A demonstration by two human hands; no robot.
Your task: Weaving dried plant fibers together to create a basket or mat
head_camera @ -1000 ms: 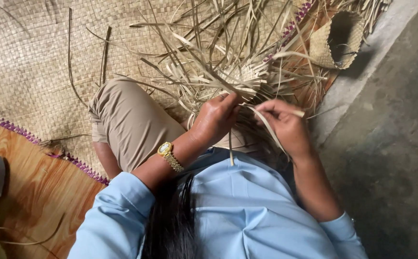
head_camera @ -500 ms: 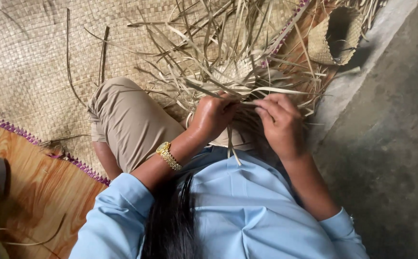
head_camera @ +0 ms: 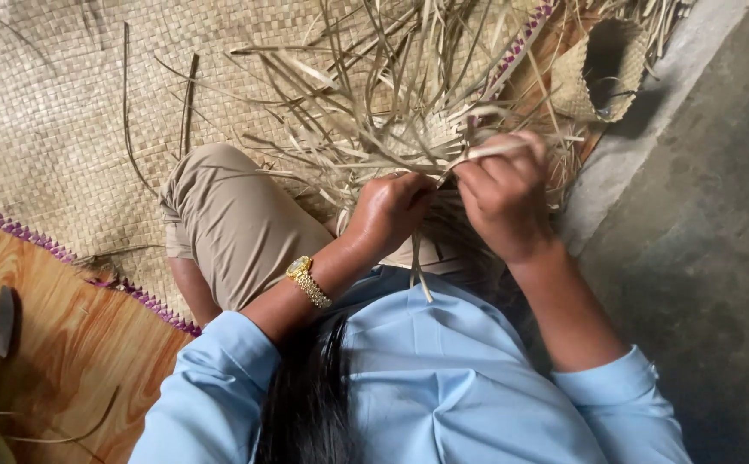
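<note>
A half-woven piece of pale dried leaf strips (head_camera: 409,137) lies in my lap, with many loose strip ends fanning outward. My left hand (head_camera: 390,210) presses down on the woven part near its edge, fingers curled on the strips; a gold watch sits on that wrist. My right hand (head_camera: 505,198) pinches one flat strip (head_camera: 490,152) and holds it bent across the weave. Both hands nearly touch. My knee in tan trousers (head_camera: 237,219) lies left of the work.
A large woven mat (head_camera: 56,112) with a purple edge covers the wooden floor (head_camera: 65,344). A small woven basket (head_camera: 602,69) lies at the upper right beside a grey concrete floor (head_camera: 701,241). A knife-like blade (head_camera: 0,322) rests at the far left.
My right hand has lifted and drawn its strip upward and across the weave. My left hand stayed pressed on the woven part.
</note>
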